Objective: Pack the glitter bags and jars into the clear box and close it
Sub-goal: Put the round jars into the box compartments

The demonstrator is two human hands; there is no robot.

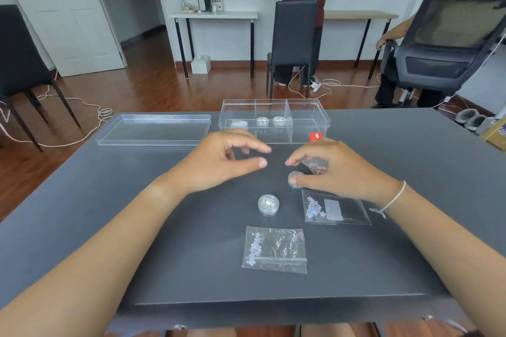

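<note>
The clear box (306,107) stands open at the table's far middle, divided into three compartments, with two jars (271,121) and a small item inside. Its lid (153,128) lies flat to the left. My left hand (219,159) hovers in front of the box, fingers apart and holding nothing. My right hand (336,169) grips a glitter bag with reddish flakes (315,163), and its thumb touches a small jar (295,179) on the table. Another jar (268,204) stands nearer me. Two more glitter bags lie flat: one (335,208) by my right wrist, one (275,249) closest to me.
The dark grey table (109,200) ends near my body. Beyond it stand a black chair (294,41), an office chair (449,44) with a seated person, and another person at a far desk. Cables trail over the wooden floor.
</note>
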